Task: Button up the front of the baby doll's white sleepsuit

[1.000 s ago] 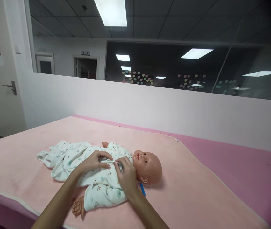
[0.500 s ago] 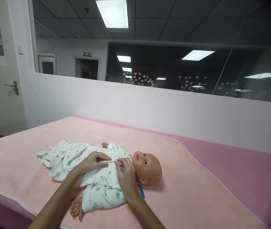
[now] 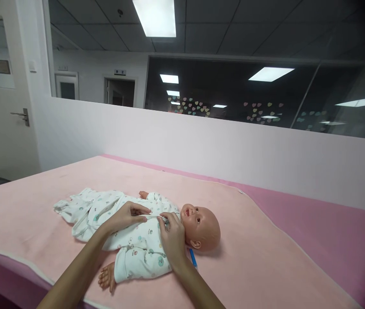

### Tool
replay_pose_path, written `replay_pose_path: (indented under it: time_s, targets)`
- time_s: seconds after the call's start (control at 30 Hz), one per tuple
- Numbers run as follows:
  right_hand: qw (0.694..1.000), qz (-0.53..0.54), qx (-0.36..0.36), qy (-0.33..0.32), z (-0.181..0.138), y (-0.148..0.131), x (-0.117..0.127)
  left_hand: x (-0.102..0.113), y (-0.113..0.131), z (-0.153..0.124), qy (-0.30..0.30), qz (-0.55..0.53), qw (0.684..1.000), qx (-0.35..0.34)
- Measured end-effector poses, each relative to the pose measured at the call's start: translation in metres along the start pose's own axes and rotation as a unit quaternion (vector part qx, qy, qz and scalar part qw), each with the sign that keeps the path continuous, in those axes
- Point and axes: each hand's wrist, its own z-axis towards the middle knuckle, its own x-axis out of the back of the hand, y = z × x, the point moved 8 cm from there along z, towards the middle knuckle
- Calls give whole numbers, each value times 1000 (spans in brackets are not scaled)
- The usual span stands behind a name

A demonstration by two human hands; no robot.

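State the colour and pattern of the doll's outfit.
White outfit, small scattered prints, some green; head view.

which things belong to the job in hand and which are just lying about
Part of the job:
printed white baby outfit, left hand and right hand at its front
baby doll wearing it

Just lying about:
blue strip, exact identity unclear
peach-pink blanket spread underneath

A bald baby doll [image 3: 206,234] is laid on its back, both arms spread. A white garment [image 3: 140,240] with small prints is worn by it; the front is pinched up over the doll's chest, and the cloth is rumpled below the doll's waist.
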Motion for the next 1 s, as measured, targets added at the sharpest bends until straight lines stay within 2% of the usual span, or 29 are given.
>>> replay_pose_path:
  time_s: [0.17, 0.37, 0.47, 0.57, 0.67, 0.8, 1.0]
  targets:
    - [1000, -6, -2, -7, 1, 0, -1, -2, 0, 0, -28, -31, 999, 5]
    - [1000, -5, 3, -16, 1, -3, -2, -12, 12, 0, -56, -5, 998, -26]
    - [1000, -16, 9, -18, 0, -4, -3, -12, 15, -1, -15, 9, 999, -44]
    - [1000, -20, 11, -15, -1, -3, -3, -6, 19, -4, 32, 79, 994, -72]
    - [999, -27, 16, -12, -1, -3, -2, -6, 20, -7, 23, 125, 989, -78]
    - [999, -43, 24, -7, -1, -4, -1, -4, 18, -8, 24, 115, 991, -69]
    - [999, -38, 32, -5, -1, -6, -1, 14, 6, -14, 23, 105, 993, -39]
